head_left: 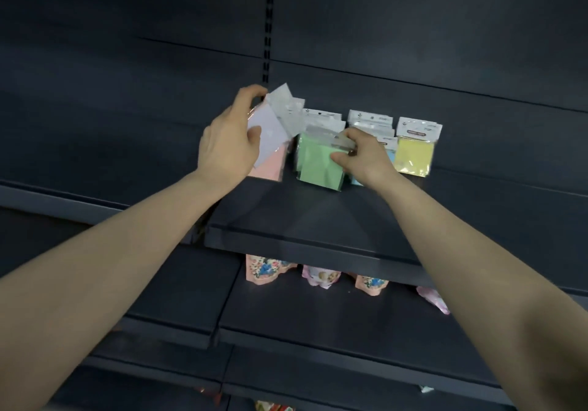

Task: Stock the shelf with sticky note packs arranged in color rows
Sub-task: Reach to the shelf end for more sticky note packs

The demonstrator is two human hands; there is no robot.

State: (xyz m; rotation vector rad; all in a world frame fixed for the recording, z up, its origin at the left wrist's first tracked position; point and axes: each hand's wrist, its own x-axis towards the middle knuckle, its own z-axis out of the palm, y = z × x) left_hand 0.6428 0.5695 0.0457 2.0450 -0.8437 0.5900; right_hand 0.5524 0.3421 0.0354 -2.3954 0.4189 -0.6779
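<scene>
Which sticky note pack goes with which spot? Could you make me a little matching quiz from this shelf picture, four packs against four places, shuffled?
Packs:
1. green pack
2. yellow pack
3. pale lilac pack
4. blue pack

Places:
A. tilted, gripped by the left hand
B. standing untouched at the right end of the row
C. mostly hidden behind the right hand
D. pinched near its top by the right hand

Pairs: 1-D, 2-B, 3-A, 4-C

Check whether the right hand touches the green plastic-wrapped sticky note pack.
Touching. Head view: right hand pinches the green sticky note pack at its top.
</scene>
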